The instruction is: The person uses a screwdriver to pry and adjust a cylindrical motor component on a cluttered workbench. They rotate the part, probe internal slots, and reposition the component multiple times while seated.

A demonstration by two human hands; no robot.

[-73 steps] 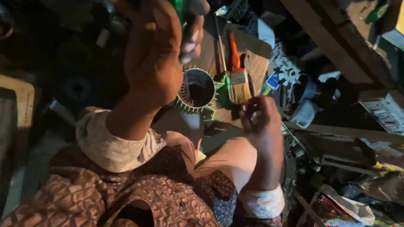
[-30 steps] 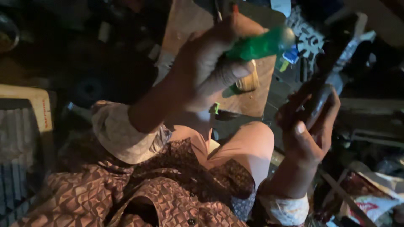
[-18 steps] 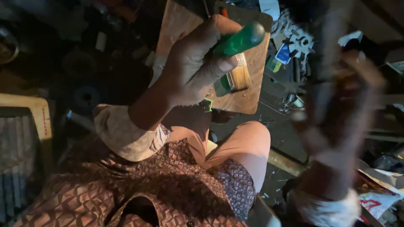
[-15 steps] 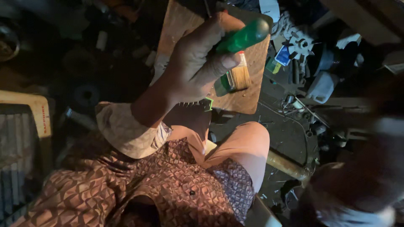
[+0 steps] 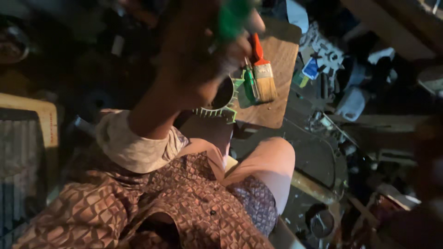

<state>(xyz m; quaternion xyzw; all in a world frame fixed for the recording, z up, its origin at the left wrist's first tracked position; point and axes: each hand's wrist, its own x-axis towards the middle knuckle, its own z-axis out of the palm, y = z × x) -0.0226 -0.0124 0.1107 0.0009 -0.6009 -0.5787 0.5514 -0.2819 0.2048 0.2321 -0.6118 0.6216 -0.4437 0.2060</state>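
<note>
My left hand (image 5: 203,60) is raised close to the camera and blurred, shut on a green-handled tool (image 5: 233,16). Below it a green ring-shaped part with fins (image 5: 226,106) rests at the near edge of a wooden board (image 5: 281,55). On the board lie a paintbrush with a red handle (image 5: 264,76) and a small green screwdriver (image 5: 250,83). A dark blur at the right edge appears to be my right hand (image 5: 429,175); its fingers cannot be made out.
Dim clutter surrounds the board: white plastic parts (image 5: 325,50) and a white container (image 5: 351,103) at the upper right, a ribbed panel (image 5: 23,157) at the left, a round tin (image 5: 321,223) on the floor. My bent knee (image 5: 272,159) sits below the board.
My left hand has lifted higher and nearer the camera with the green tool, uncovering the finned ring. My right hand has swung down and off to the right edge.
</note>
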